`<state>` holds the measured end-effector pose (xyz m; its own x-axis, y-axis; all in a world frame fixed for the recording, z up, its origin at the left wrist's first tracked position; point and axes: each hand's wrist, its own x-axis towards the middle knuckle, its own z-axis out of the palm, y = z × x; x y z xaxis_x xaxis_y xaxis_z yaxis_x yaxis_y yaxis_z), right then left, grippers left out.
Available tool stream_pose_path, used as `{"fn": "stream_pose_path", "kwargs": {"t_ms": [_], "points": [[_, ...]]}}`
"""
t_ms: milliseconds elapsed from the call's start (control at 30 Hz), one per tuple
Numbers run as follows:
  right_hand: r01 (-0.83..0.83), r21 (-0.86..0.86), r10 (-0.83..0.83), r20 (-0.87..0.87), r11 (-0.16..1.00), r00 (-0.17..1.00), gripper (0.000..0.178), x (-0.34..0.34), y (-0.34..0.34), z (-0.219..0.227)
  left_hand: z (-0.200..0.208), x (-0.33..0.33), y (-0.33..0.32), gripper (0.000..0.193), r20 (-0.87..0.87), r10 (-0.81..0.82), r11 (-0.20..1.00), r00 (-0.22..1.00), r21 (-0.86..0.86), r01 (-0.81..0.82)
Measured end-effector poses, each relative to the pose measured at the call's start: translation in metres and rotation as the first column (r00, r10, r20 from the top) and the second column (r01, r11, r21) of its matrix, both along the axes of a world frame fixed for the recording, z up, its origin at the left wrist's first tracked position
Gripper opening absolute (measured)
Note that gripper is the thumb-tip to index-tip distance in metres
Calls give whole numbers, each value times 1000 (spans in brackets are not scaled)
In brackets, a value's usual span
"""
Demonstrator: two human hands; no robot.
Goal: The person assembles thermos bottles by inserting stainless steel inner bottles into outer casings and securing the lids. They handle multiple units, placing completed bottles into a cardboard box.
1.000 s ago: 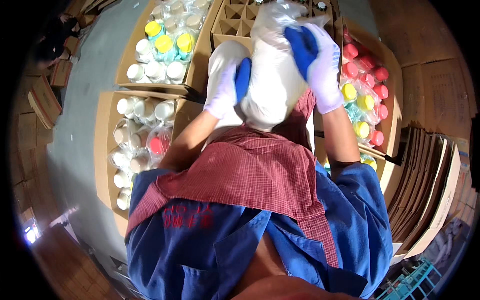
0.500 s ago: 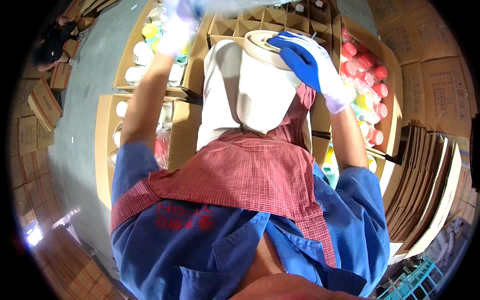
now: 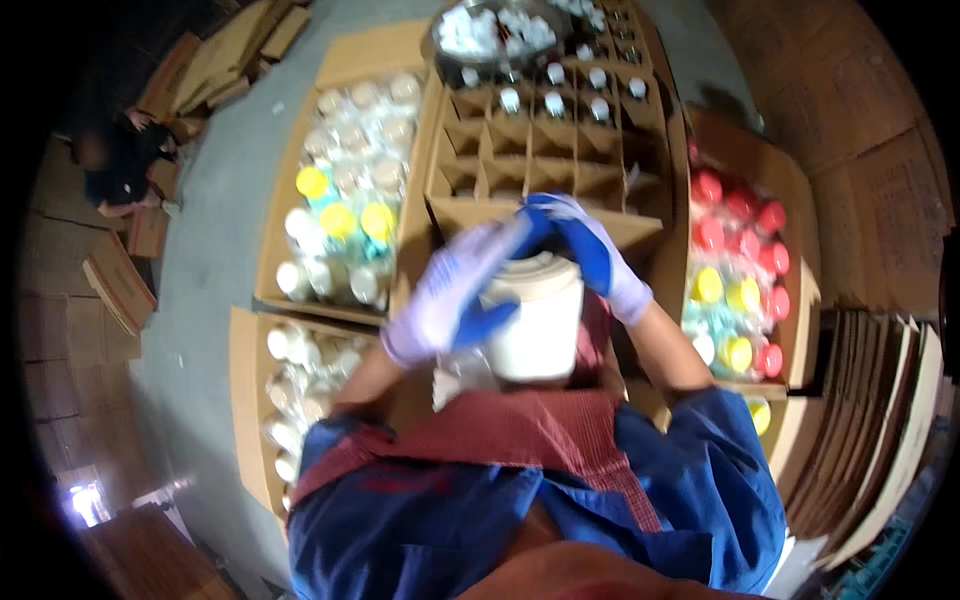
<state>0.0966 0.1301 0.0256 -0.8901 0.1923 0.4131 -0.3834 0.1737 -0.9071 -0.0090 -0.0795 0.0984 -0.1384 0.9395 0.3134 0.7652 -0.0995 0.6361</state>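
A white, tapered plastic container (image 3: 537,335) with an off-white rim stands between my legs, just beyond my red checked apron. My left hand (image 3: 468,285), in a white and blue glove, is at its left side, thumb and fingers spread apart; motion blurs it, and whether it grips anything is unclear. My right hand (image 3: 592,248), gloved alike, curls over the container's top from the right. The fingertips of both hands come close together above the rim. A crumpled, see-through patch like clear plastic (image 3: 468,368) shows left of the container.
A divided carton (image 3: 535,140) holds several white-capped bottles at its far end, under a metal bowl of white caps (image 3: 435,45). Cartons of bagged bottles flank me at left (image 3: 270,235) and right (image 3: 805,300). Flattened cardboard (image 3: 860,430) stacks at right. A person (image 3: 120,170) sits far left.
My left hand has come down from the far left to the container, where clear plastic was blurred at the top. My right hand stays at its top. The view has tilted farther forward.
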Motion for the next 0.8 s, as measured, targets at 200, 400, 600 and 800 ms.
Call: {"fn": "stream_pose_path", "kwargs": {"t_ms": [200, 400, 600, 800], "points": [[-78, 588, 97, -1, 805, 995, 38, 25, 17, 61, -50, -32, 53, 58, -445, 70, 981, 893, -130, -142], [192, 504, -223, 2, 842, 975, 40, 2, 56, 52, -59, -50, 63, 62, -87, 106, 929, 991, 364, -67], [363, 356, -411, 66, 861, 909, 39, -21, 94, -28, -26, -57, 77, 57, -273, -176, 947, 946, 214, 238], [2, 384, -10, 19, 923, 1000, 43, -25, 103, -3, -22, -75, 121, 59, 198, -131, 991, 972, 56, 122]]}}
